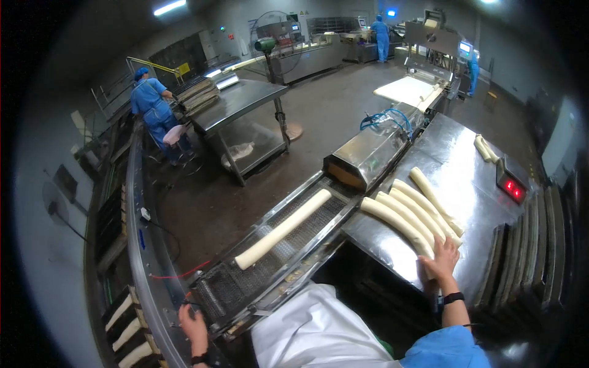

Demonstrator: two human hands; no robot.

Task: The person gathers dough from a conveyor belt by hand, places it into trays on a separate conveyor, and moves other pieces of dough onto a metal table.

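Observation:
On the steel table (pixel 469 156) at the right, several long pale dough rolls (pixel 399 222) lie side by side. My right hand (pixel 442 260) rests on their near ends with its fingers spread. One more dough roll (pixel 282 230) lies lengthwise on the mesh conveyor belt (pixel 224 288) between my hands. My left hand (pixel 194 325) is at the near left corner of the conveyor, its fingers apart and nothing in them. Two shorter dough pieces (pixel 486 149) lie at the table's far side, beside a scale display (pixel 513 187) with red digits.
A metal housing (pixel 368 153) covers the belt farther along. Upright trays (pixel 527 245) stand at the right edge. Trays with dough (pixel 127 328) are at the lower left. A person in blue (pixel 150 104) works by a steel table (pixel 245 101); other people stand at machines behind.

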